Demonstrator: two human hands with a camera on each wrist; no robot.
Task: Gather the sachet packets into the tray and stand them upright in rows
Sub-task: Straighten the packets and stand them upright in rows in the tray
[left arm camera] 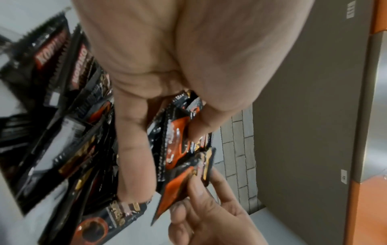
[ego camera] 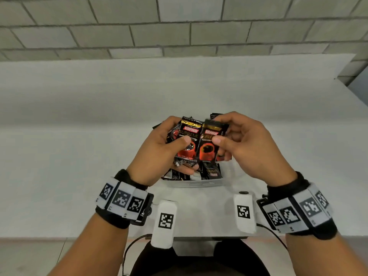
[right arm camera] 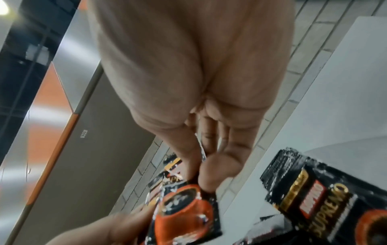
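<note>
Grey block wall and a pale worktop [ego camera: 79,136] back the scene, and low in the middle of the head view a clear tray [ego camera: 201,183] holds a loose heap of sachet packets [ego camera: 211,172], lying flat and overlapping with no upright row visible. Just above it, the left hand [ego camera: 159,154] grips a small bundle of packets [ego camera: 187,140], thumb across the front one, while the right hand [ego camera: 251,144] pinches a single packet [ego camera: 209,144] against that bundle. Gathering looks largely done; standing them in rows appears hardly begun. From the left wrist view, more packets fan along the left of the frame, some seemingly leaning on edge, though blur leaves that unsure. Lower right in the right wrist view lies another packet [right arm camera: 326,199], face up, its base hidden.
</note>
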